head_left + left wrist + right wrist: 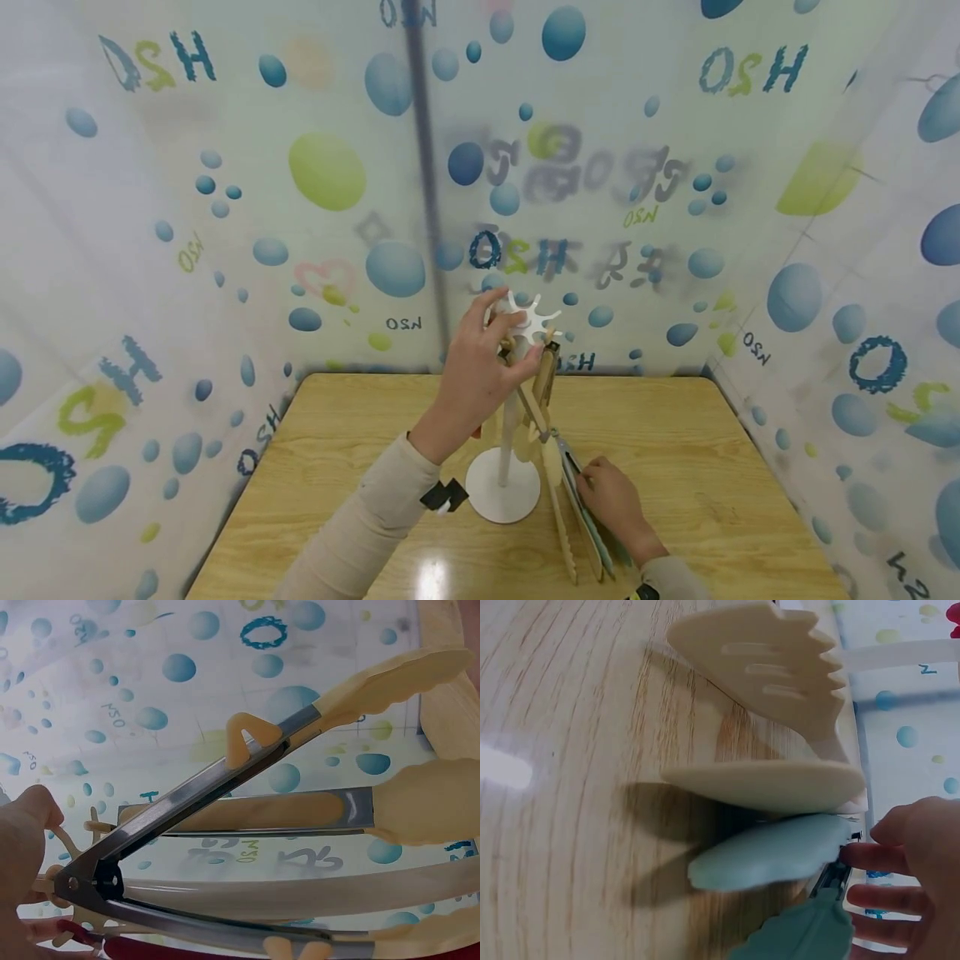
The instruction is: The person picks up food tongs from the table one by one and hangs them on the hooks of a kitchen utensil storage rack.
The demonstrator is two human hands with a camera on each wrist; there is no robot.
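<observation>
A white utensil stand point(502, 504) with a round base and a star-shaped hook top point(536, 320) stands on the table. My left hand point(480, 362) grips the hook top, thumb and fingers spread around it. From the hooks hang beige-tipped metal tongs point(199, 787), spread wide in the left wrist view, and another beige-headed utensil point(424, 802). Lower right, my right hand point(613, 504) pinches teal-tipped tongs point(780, 855) by their metal arm, between thumb and index finger; the other fingers are spread. Beside those tongs are a slotted beige spatula point(780, 664) and a beige utensil seen edge-on point(765, 784).
A red-handled utensil point(180, 948) hangs low in the left wrist view. The wooden table point(360, 467) is enclosed by pale curtains point(255, 167) printed with blue and green drops, close behind its back edge and along both sides.
</observation>
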